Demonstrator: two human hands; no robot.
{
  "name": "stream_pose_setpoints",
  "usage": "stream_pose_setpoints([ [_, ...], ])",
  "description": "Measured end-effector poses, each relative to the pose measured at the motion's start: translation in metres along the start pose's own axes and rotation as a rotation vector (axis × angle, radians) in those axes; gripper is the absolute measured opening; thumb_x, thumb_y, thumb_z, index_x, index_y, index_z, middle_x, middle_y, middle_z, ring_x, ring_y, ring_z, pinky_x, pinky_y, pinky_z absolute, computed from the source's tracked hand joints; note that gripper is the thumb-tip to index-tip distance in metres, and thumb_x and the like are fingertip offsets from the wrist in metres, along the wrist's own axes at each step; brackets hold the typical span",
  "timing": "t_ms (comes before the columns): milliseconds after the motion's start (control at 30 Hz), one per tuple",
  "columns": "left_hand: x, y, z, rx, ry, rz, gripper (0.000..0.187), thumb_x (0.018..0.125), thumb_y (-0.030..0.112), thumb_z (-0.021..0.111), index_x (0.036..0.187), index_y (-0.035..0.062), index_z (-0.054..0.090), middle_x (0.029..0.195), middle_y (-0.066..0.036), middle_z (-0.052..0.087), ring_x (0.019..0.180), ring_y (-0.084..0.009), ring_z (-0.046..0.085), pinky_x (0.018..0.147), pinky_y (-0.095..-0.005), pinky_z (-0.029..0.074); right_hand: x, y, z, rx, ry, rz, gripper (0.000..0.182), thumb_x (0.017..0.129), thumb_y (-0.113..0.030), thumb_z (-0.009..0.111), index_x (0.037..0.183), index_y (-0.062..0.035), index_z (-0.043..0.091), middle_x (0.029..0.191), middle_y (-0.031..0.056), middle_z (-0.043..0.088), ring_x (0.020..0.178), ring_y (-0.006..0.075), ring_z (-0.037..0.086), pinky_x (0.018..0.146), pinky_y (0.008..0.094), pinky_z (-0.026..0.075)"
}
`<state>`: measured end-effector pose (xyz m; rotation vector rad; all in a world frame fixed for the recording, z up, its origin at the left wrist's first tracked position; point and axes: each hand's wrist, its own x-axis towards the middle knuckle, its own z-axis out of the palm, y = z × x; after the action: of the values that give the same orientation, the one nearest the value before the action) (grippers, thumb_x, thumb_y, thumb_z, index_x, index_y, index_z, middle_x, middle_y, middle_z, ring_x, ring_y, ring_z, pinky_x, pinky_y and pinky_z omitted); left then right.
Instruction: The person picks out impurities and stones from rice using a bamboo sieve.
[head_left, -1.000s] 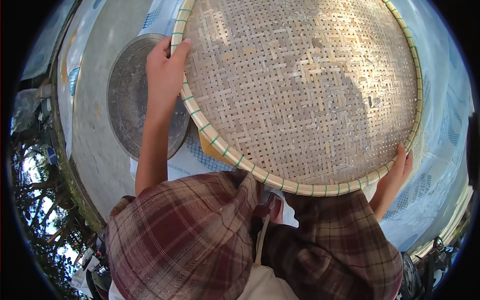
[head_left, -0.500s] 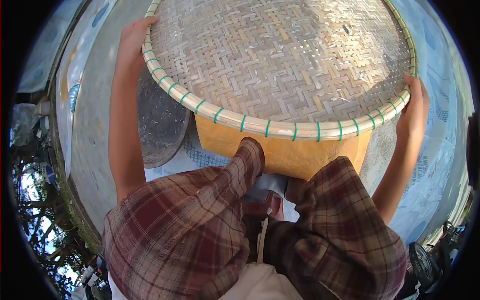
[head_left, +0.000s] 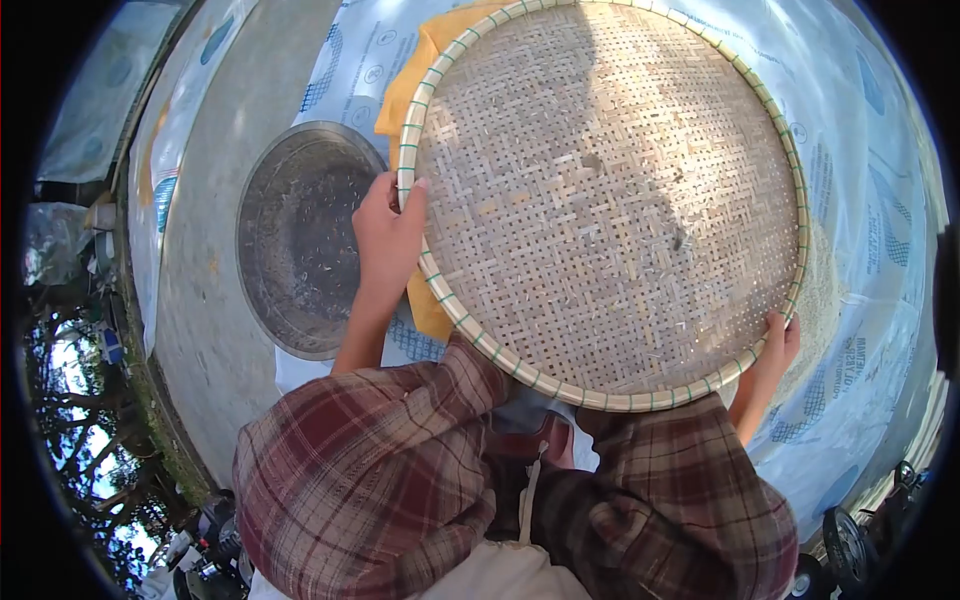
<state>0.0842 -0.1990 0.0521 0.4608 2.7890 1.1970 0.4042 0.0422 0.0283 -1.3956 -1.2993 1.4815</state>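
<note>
A round woven bamboo winnowing tray [head_left: 570,230], its rim bound with green ties, is held up in front of my knees. My left hand [head_left: 392,230] grips the rim on the left side, thumb over the edge. On the lower right, my right hand [head_left: 775,345] is closed around the rim, its fingers partly hidden underneath. A few small bits of chaff and some dark specks lie on the weave. Behind the tray, a yellow-orange cloth or sack [head_left: 428,305] shows along its left side, mostly covered.
A dark metal basin [head_left: 300,240] with scattered pale grains stands left of the tray. Pale grain [head_left: 815,310] is spread on blue-white plastic sheeting [head_left: 870,230] at right. Bare concrete [head_left: 200,240] lies further left. Wheels [head_left: 845,540] show at lower right.
The tray has come closer to my body, shifted right and tilted so its whole face shows. Both hands moved with it, still on the rim; the basin is now uncovered.
</note>
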Motion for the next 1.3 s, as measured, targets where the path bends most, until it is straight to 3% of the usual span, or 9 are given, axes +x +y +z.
stream_pose_setpoints([
  [200, 0.026, -0.036, -0.003, 0.200, 0.056, -0.003, 0.020, 0.085, 0.019, 0.054, 0.085, -0.0013, 0.059, 0.062, -0.009, 0.057, 0.054, -0.0144, 0.049, 0.054, -0.0318, 0.040, -0.045, -0.014, 0.053, -0.556, -0.138, -0.106, 0.007, 0.078, -0.004, 0.053, 0.083, -0.0001, 0.051, 0.070, -0.0020, 0.045, 0.061, 0.0045, 0.034, 0.051, 0.0218, 0.029],
  [333, 0.002, -0.011, 0.004, 0.220, 0.114, 0.033, 0.019, 0.086, 0.018, 0.052, 0.086, -0.0003, 0.058, 0.062, -0.010, 0.056, 0.055, -0.0174, 0.053, 0.055, -0.0353, 0.041, -0.015, -0.010, 0.039, -0.173, 0.132, -0.131, 0.009, 0.078, -0.006, 0.051, 0.084, 0.0004, 0.052, 0.070, -0.0015, 0.048, 0.059, 0.0057, 0.037, 0.053, 0.0210, 0.031],
  [467, 0.006, -0.024, 0.002, -0.048, 0.044, -0.032, 0.020, 0.085, 0.018, 0.055, 0.087, -0.0010, 0.058, 0.064, -0.011, 0.058, 0.056, -0.0170, 0.053, 0.056, -0.0319, 0.043, -0.021, -0.013, 0.025, -0.297, -0.108, -0.033, 0.019, 0.080, -0.008, 0.047, 0.096, 0.0020, 0.051, 0.080, 0.0021, 0.051, 0.070, 0.0074, 0.042, 0.063, 0.0232, 0.036],
  [533, 0.031, -0.050, -0.017, 0.251, 0.119, -0.140, 0.019, 0.084, 0.017, 0.057, 0.088, -0.0015, 0.058, 0.066, -0.010, 0.059, 0.058, -0.0143, 0.054, 0.058, -0.0291, 0.044, -0.050, 0.003, 0.073, -0.271, -0.129, -0.022, 0.024, 0.081, -0.009, 0.046, 0.102, 0.0020, 0.049, 0.083, 0.0030, 0.051, 0.074, 0.0082, 0.044, 0.066, 0.0241, 0.038],
  [633, 0.017, -0.025, -0.012, 0.146, 0.137, -0.053, 0.018, 0.084, 0.015, 0.057, 0.091, -0.0014, 0.058, 0.069, -0.009, 0.061, 0.059, -0.0131, 0.055, 0.058, -0.0290, 0.044, -0.036, 0.004, 0.060, -0.323, 0.019, 0.022, 0.025, 0.081, -0.009, 0.046, 0.103, 0.0020, 0.048, 0.082, 0.0031, 0.051, 0.077, 0.0079, 0.045, 0.068, 0.0244, 0.039],
  [733, -0.001, -0.016, 0.006, -0.099, 0.043, -0.030, 0.017, 0.084, 0.014, 0.057, 0.091, -0.0019, 0.058, 0.070, -0.008, 0.062, 0.060, -0.0106, 0.054, 0.057, -0.0275, 0.043, -0.010, -0.006, 0.012, -0.355, 0.045, -0.005, 0.014, 0.082, -0.008, 0.047, 0.092, 0.0011, 0.050, 0.073, 0.0008, 0.046, 0.066, 0.0074, 0.039, 0.059, 0.0228, 0.034],
  [867, 0.019, -0.054, -0.007, -0.024, 0.065, -0.186, 0.018, 0.084, 0.015, 0.058, 0.091, -0.0019, 0.058, 0.072, -0.006, 0.061, 0.060, -0.0071, 0.052, 0.055, -0.0238, 0.042, -0.044, -0.004, 0.067, -0.535, -0.162, -0.098, 0.010, 0.078, -0.006, 0.052, 0.085, 0.0016, 0.048, 0.069, -0.0004, 0.043, 0.062, 0.0076, 0.035, 0.055, 0.0235, 0.032],
  [1067, -0.010, -0.002, 0.007, -0.214, 0.001, -0.096, 0.017, 0.084, 0.016, 0.058, 0.088, -0.0010, 0.056, 0.071, -0.004, 0.061, 0.061, -0.0060, 0.052, 0.054, -0.0235, 0.041, -0.017, -0.006, 0.021, -0.281, 0.062, -0.015, 0.015, 0.079, -0.006, 0.047, 0.091, 0.0014, 0.050, 0.079, 0.0024, 0.052, 0.067, 0.0088, 0.044, 0.061, 0.0237, 0.038],
  [1300, 0.016, -0.035, -0.014, 0.253, 0.168, -0.046, 0.018, 0.086, 0.018, 0.053, 0.094, 0.0014, 0.054, 0.066, -0.012, 0.058, 0.058, -0.0225, 0.057, 0.057, -0.0347, 0.044, -0.050, -0.015, 0.072, -0.254, -0.213, 0.062, 0.023, 0.078, -0.004, 0.047, 0.099, 0.0024, 0.052, 0.084, 0.0028, 0.053, 0.074, 0.0086, 0.045, 0.068, 0.0235, 0.039],
])
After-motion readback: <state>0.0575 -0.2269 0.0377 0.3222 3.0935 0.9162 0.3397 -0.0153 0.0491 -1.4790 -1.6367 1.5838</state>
